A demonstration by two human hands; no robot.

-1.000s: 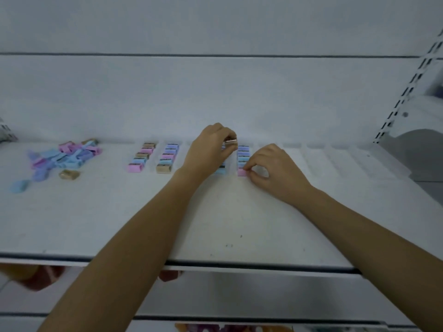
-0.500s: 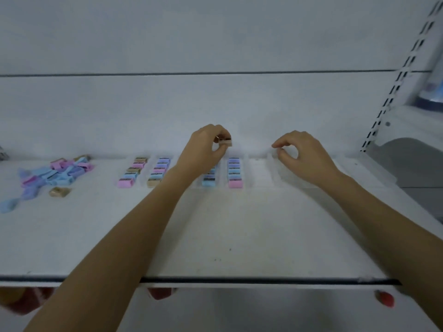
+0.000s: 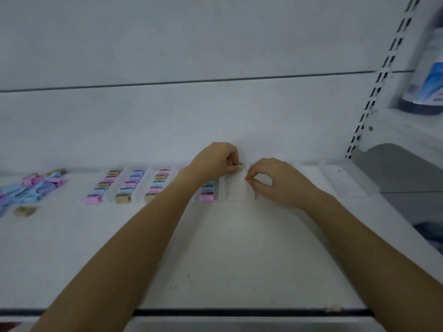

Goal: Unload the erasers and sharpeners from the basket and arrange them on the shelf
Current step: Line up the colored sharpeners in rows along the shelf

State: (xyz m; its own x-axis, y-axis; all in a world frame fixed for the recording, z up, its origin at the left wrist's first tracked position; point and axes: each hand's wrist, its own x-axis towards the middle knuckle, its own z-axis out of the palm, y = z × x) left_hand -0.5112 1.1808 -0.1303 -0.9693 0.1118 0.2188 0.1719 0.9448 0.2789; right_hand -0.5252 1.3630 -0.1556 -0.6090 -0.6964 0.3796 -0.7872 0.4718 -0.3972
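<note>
My left hand (image 3: 217,160) pinches a small tan sharpener (image 3: 239,167) at the back of a bare clear divider lane (image 3: 236,190) on the white shelf (image 3: 227,255). My right hand (image 3: 275,182) hovers just right of that lane, thumb and forefinger curled close together with nothing visibly held. Filled lanes of pink, blue and tan sharpeners (image 3: 133,185) run to the left; one more row (image 3: 208,191) shows beside my left forearm. A loose pile of pink and blue pieces (image 3: 31,188) lies at the far left, with a single tan sharpener (image 3: 24,210) in front. No basket is in view.
More clear divider lanes (image 3: 335,180) stand to the right. A slotted upright (image 3: 381,75) borders the shelf on the right, with a blue-labelled bottle (image 3: 429,75) on a higher side shelf. The shelf's dark front edge (image 3: 239,312) runs below my arms.
My left hand carried the tan sharpener right and down into the back of the bare lane. My right hand came back in beside that lane. The camera tilted upward.
</note>
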